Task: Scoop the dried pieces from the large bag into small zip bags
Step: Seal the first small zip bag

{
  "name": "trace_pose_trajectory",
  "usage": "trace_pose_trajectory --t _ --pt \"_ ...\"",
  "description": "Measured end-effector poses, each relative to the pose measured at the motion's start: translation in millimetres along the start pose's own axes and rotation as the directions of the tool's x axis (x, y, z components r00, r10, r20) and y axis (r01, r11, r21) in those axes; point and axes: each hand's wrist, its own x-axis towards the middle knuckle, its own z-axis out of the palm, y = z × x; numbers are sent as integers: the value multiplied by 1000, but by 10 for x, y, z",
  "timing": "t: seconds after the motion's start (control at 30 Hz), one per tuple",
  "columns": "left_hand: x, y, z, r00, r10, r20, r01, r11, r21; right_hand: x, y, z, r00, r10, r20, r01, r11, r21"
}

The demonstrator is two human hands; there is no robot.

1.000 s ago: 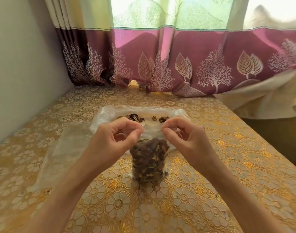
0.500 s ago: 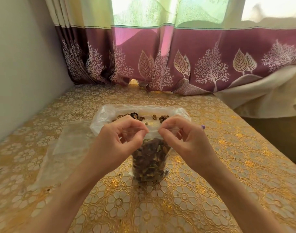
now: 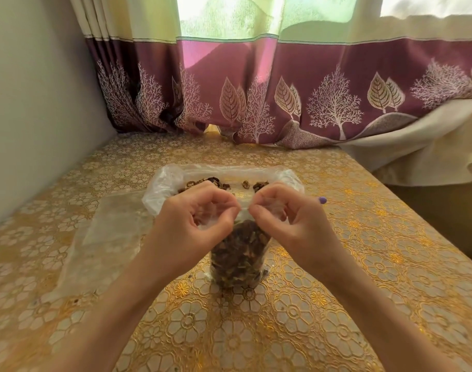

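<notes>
While my left hand [image 3: 194, 226] and right hand [image 3: 285, 221] each pinch the top edge of the zip bag [image 3: 238, 261], it stands full on the table [image 3: 363, 264]. Thin, slippery film, so I'd grip only its strip. Behind sits the large bag [image 3: 165, 181], nearly empty.

Upper part of the small bag [image 3: 238, 260], including its zip edge, hidden behind the two hands: left hand [image 3: 194, 224], right hand [image 3: 288, 221]. Near rim of the large bag [image 3: 162, 189] beyond them likewise covered. Both forearms cut off by the bottom edge. Desk [image 3: 363, 264] cut off left, right and below. Clear plastic [image 3: 100, 237] left of the hands: outline too faint to trace.
</notes>
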Motion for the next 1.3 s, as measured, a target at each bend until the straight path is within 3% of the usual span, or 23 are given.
trace_pose_trajectory --t 0.27,0.5,0.67,1.17,1.23,1.3 --pt "10 16 29 999 43 -9 -43 999 29 5 4 16 999 -40 0 40 999 -27" --pt "27 -20 -26 990 120 72 -132 972 196 8 8 26 999 -42 -7 41 993 -108" --pt "40 -55 -132 998 4 68 -9 998 67 40 -2 -137 993 111 30 -111 994 -4" --pt "56 -255 -242 982 -179 -56 163 962 -217 64 204 -249 969 218 -117 -207 973 99" --pt "43 -311 -189 981 -195 -25 181 947 -264 40 239 -224 962 242 -128 -218 960 175" --pt "26 -383 -149 959 -262 109 283 917 -281 20 299 -177 940 299 -162 -247 928 278"
